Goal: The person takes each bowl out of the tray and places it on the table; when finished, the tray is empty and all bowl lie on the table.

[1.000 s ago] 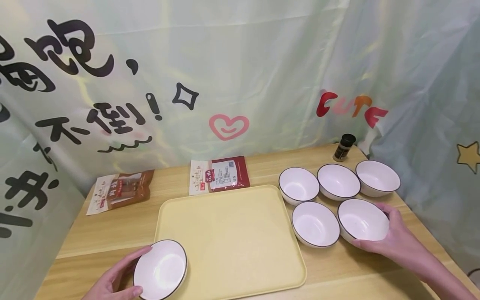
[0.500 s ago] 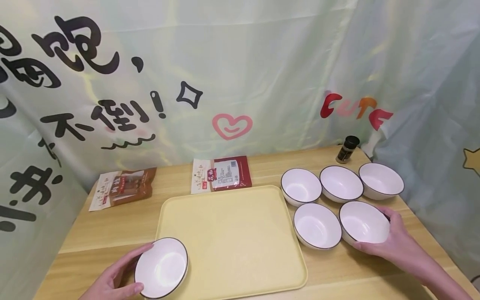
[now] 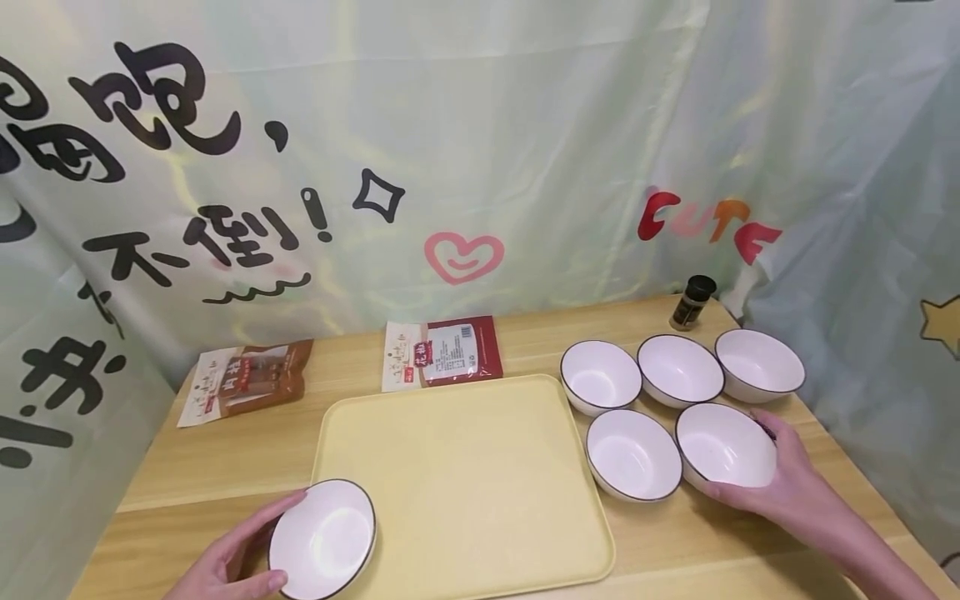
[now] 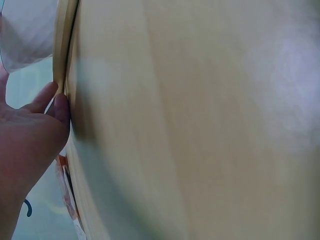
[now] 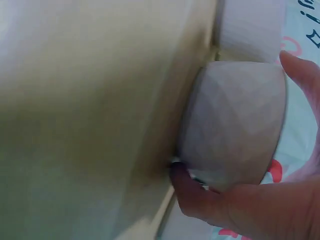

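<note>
In the head view my left hand (image 3: 225,558) holds a white bowl (image 3: 322,540) with a dark rim by its left side, thumb at the front and fingers behind. This bowl overlaps the left front corner of a pale yellow tray (image 3: 457,492). My right hand (image 3: 791,483) grips a matching bowl (image 3: 726,448) from the right, thumb and fingers spread around its side. That bowl's faceted outer wall (image 5: 232,122) shows between thumb and fingers in the right wrist view. Close to its left is another white bowl (image 3: 633,454).
Behind stand three more white bowls, including one at the middle (image 3: 680,369). A black-capped spice jar (image 3: 692,304) is at the back right. A red-and-white spice packet (image 3: 442,352) lies behind the tray, a brown packet (image 3: 247,379) at the back left. A printed curtain (image 3: 540,167) hangs behind.
Both hands keep their hold on the two bowls, with hardly any movement. The head view has shifted slightly; the things on the table keep their places.
</note>
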The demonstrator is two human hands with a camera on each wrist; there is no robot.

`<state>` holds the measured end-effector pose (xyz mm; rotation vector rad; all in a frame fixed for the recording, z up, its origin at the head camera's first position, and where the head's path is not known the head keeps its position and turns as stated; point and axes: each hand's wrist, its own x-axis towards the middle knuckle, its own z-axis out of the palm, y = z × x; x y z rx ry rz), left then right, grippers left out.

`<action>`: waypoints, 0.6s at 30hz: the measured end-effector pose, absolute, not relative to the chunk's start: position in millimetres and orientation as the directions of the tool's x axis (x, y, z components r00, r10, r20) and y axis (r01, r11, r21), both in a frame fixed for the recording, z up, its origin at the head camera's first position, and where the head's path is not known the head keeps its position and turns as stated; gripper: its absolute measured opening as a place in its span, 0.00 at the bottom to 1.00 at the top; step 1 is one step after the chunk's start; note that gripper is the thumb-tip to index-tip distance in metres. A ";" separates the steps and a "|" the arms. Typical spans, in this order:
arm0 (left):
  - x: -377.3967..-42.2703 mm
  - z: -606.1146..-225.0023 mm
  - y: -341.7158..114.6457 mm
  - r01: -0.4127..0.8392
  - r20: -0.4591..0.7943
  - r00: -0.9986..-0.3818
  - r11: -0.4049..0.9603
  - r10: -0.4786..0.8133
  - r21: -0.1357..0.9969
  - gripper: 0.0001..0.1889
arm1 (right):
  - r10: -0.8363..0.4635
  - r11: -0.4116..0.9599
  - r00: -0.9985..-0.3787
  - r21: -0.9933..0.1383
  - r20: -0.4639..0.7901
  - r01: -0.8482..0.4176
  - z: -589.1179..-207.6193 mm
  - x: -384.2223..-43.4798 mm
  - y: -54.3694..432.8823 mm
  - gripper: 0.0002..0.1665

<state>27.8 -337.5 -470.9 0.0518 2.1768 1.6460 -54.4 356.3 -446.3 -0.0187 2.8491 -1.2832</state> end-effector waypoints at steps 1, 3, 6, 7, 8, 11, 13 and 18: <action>27.6 -470.5 -336.4 -0.232 -0.315 -0.915 0.310 0.251 0.922 0.37 | -0.013 0.658 -1.000 -0.753 -0.013 0.001 -444.2 -53.8 355.6 0.72; 26.8 -469.5 -334.4 -0.271 -0.347 -0.912 0.313 0.221 0.910 0.37 | -0.002 0.643 -1.000 -0.766 -0.015 0.010 -439.3 -53.9 353.8 0.70; 26.8 -469.8 -334.4 -0.196 -0.274 -0.926 0.291 0.259 0.937 0.36 | 0.022 0.618 -1.000 -0.786 0.008 0.007 -432.7 -54.4 348.5 0.68; 26.4 -469.4 -334.3 -0.184 -0.263 -0.926 0.283 0.270 0.941 0.35 | 0.031 0.613 -0.999 -0.790 0.022 0.002 -430.7 -54.4 347.2 0.67; 25.7 -470.0 -334.8 -0.139 -0.219 -0.929 0.267 0.299 0.954 0.34 | 0.043 0.612 -0.999 -0.791 0.031 0.002 -428.5 -53.9 345.6 0.67; 23.7 -469.5 -334.9 0.000 -0.089 -0.937 0.256 0.338 0.967 0.31 | 0.074 0.619 -0.994 -0.785 0.075 -0.013 -423.6 -52.3 340.5 0.65; 22.4 -466.7 -333.6 0.019 -0.072 -0.951 0.291 0.300 0.956 0.28 | 0.083 0.616 -0.992 -0.787 0.093 -0.022 -419.5 -51.5 334.7 0.63; 16.1 -460.5 -332.4 -0.010 -0.075 -0.988 0.436 0.132 0.900 0.25 | 0.051 0.541 -0.990 -0.837 0.134 -0.086 -408.0 -52.1 314.2 0.57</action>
